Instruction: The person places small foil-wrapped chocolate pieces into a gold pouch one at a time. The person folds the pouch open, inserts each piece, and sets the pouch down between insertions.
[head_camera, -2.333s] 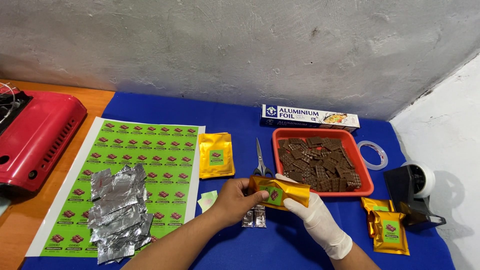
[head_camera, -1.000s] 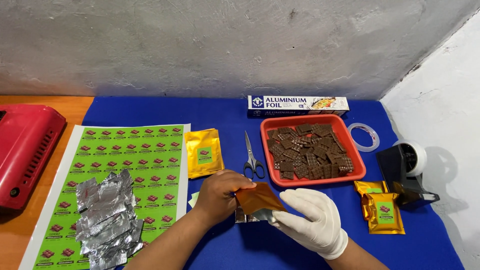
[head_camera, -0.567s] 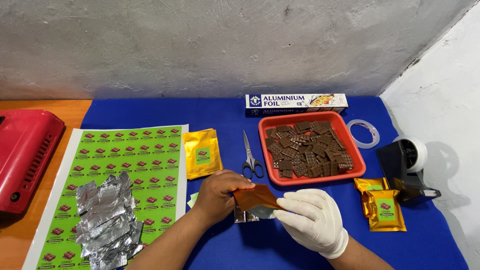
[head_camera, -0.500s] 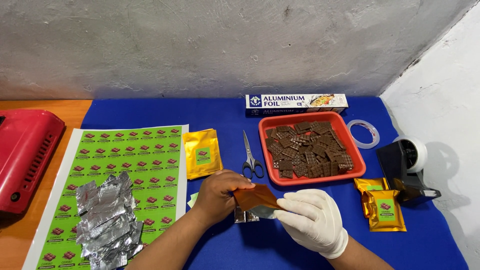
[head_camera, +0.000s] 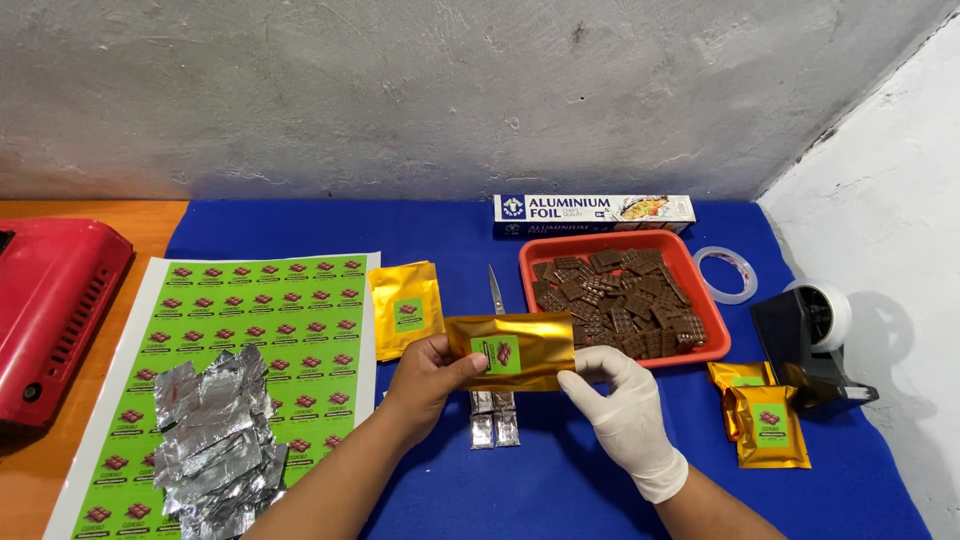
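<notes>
Head view: my bare left hand (head_camera: 432, 372) and white-gloved right hand (head_camera: 618, 400) pinch opposite ends of a flat gold foil pouch with a green label (head_camera: 510, 350), held level above two foil-wrapped bars (head_camera: 495, 418) on the blue cloth (head_camera: 560, 490).

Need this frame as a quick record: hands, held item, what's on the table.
left hand: bare, grips left end of gold pouch
right hand: white glove, pinches pouch's right end
pouch: level, green label facing camera
below pouch: two foil-wrapped bars on blue cloth
right: red tray of chocolate pieces, tape dispenser
left: green label sheet, foil pieces
</notes>
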